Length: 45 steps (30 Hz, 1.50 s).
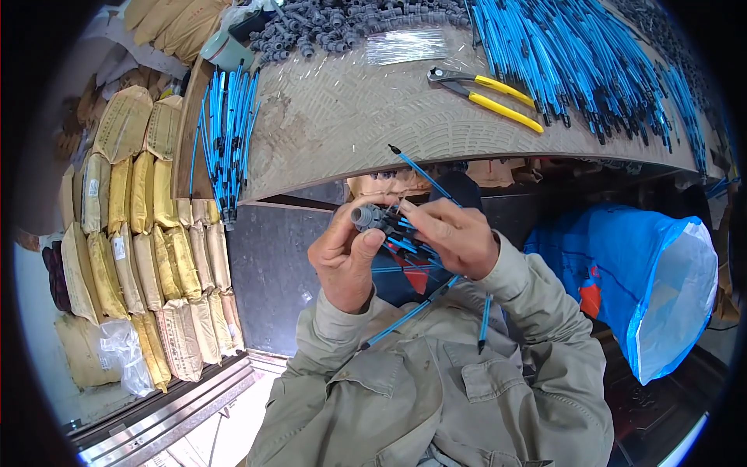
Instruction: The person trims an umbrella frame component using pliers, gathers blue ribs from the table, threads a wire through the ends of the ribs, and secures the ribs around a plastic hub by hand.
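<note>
My left hand (pixel 342 261) is closed round a grey ribbed plastic fitting (pixel 372 219), thumb on its near side, the round open end facing left. My right hand (pixel 457 235) meets it from the other side. Its thumb and forefinger pinch together near the fitting's top, on something too small to make out. Blue rods with black tips stick out about the hands: one rod (pixel 426 175) points up toward the table, another (pixel 408 314) slants down left, and a third (pixel 484 321) hangs over my shirt. Where they join the fitting is partly hidden by my fingers.
On the worktable (pixel 311 132) lie yellow-handled pliers (pixel 498 100), a bundle of thin metal pins (pixel 405 47), grey fittings (pixel 327 27) and a large pile of blue rods (pixel 576 66). More rods (pixel 226 140) lie at left. Brown packages (pixel 140 233) stand left, a blue bag (pixel 615 272) right.
</note>
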{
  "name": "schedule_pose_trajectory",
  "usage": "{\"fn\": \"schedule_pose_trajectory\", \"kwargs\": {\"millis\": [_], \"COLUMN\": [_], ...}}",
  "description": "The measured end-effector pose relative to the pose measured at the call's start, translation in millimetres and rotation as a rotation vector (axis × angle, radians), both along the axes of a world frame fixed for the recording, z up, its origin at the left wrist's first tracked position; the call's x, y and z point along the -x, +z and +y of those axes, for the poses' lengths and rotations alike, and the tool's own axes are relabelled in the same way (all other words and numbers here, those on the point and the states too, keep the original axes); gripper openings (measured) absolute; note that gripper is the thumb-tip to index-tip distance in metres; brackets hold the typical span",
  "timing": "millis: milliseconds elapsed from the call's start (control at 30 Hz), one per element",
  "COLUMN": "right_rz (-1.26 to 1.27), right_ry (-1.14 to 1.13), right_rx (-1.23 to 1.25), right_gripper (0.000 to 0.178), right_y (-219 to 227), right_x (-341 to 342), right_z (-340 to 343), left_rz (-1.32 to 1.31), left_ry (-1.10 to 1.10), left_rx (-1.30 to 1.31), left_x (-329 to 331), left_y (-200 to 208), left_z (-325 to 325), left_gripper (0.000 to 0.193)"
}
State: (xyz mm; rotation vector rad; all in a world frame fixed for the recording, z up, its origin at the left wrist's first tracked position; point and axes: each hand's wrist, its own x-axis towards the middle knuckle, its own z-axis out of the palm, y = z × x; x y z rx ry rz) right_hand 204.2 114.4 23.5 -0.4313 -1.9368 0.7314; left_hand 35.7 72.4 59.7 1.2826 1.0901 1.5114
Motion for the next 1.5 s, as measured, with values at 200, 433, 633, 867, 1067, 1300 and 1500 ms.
{"fn": "schedule_pose_trajectory", "kwargs": {"millis": [200,433,633,867,1067,1300,1500], "right_rz": [-0.064,-0.094,0.124,0.077,-0.02,0.167,0.011], "right_ry": [-0.129,-0.273,-0.074,-0.09,0.02,0.066,0.275], "right_rx": [-0.184,-0.184,0.17,0.108,0.104,0.269,0.235], "right_gripper": [0.058,0.058,0.058,0.057,0.055,0.025,0.016], "right_y": [1,-2,3,-4,-8,-7,2], "right_x": [-2,9,6,-1,-8,-1,-11], "right_z": [-10,-36,-36,-29,-16,-9,4], "left_rz": [0.1,0.16,0.065,0.068,0.046,0.021,0.117], "left_ry": [0.049,0.105,-0.032,0.001,0.035,0.044,0.015], "left_rx": [-0.074,-0.172,-0.216,-0.198,-0.181,-0.176,-0.172], "left_x": [-7,-23,-18,-27,-30,-33,-33], "left_y": [-6,-9,-22,-24,-25,-27,-23], "left_z": [-5,-15,-18,-16,-17,-17,-18], "left_gripper": [0.039,0.044,0.042,0.048,0.048,0.048,0.054]}}
